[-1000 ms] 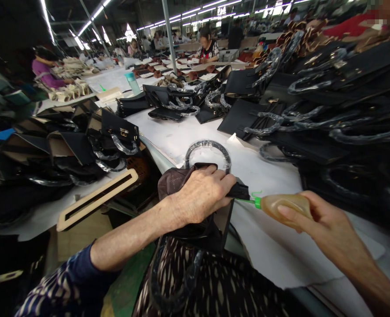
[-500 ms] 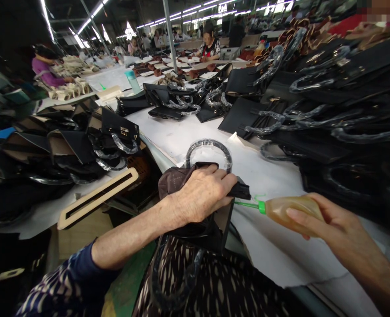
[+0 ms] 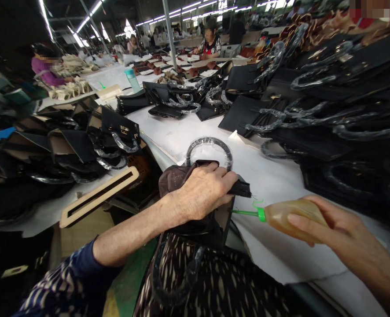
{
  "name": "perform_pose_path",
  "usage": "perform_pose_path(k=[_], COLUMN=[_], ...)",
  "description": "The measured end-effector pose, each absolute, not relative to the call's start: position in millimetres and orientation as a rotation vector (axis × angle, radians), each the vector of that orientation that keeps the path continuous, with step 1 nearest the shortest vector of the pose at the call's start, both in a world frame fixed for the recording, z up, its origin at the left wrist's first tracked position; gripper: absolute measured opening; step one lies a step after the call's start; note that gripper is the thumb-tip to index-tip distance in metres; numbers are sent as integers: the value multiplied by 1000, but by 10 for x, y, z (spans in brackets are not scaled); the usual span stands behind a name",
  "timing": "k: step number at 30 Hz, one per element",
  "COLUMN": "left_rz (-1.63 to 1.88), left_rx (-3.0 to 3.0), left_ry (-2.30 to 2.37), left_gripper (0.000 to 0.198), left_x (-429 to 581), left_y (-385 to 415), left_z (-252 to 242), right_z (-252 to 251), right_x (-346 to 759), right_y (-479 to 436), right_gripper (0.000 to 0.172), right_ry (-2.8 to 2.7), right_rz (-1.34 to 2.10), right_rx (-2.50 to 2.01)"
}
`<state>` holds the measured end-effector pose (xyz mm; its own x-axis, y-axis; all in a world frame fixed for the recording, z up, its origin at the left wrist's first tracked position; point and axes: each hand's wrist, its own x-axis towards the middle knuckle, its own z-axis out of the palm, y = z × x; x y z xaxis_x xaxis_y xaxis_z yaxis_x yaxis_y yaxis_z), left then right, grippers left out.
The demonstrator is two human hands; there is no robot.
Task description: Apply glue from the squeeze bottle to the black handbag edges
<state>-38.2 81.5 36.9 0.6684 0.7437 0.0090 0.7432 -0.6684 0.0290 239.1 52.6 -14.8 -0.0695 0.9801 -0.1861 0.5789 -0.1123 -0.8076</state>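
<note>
"While the left hand bears down on the black bag, what are its fingers doing?"

"They're curled over the bag's bunched top and clamped on it, though most of the fingertips are hidden."

"And where does the bag sit?"

"At the near edge of the white-covered desk, right under that hand. One plastic-wrapped handle arches up beyond the knuckles; a second loop hangs over patterned fabric."

"What about the right hand?"

"Its fingers are wrapped around an amber squeeze bottle, held on its side. The green nozzle points at the bag, but I can't tell whether its tip touches."

"Anything close by?"

"A tan slotted frame left of the bag, rows of black bags past it, a larger pile to the right, and a teal bottle farther back."
</note>
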Motion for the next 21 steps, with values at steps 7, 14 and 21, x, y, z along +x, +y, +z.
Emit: perform_pose_path(k=[7,14,21], left_rz=[40,75,34], left_rx=[2859,2882,2869], left_ry=[1267,1268,1283], left_gripper=[20,19,21], left_x=[-374,-376,-377], left_y=[803,805,802], left_z=[368,366,369], right_z=[-142,-115,20], right_x=[2404,2394,2245], right_y=[440,361,263], right_gripper=[39,39,37], right_ry=[-1570,-1539,-1453], right_rz=[1285,1300,1287], right_rx=[-1636,-1658,-1716])
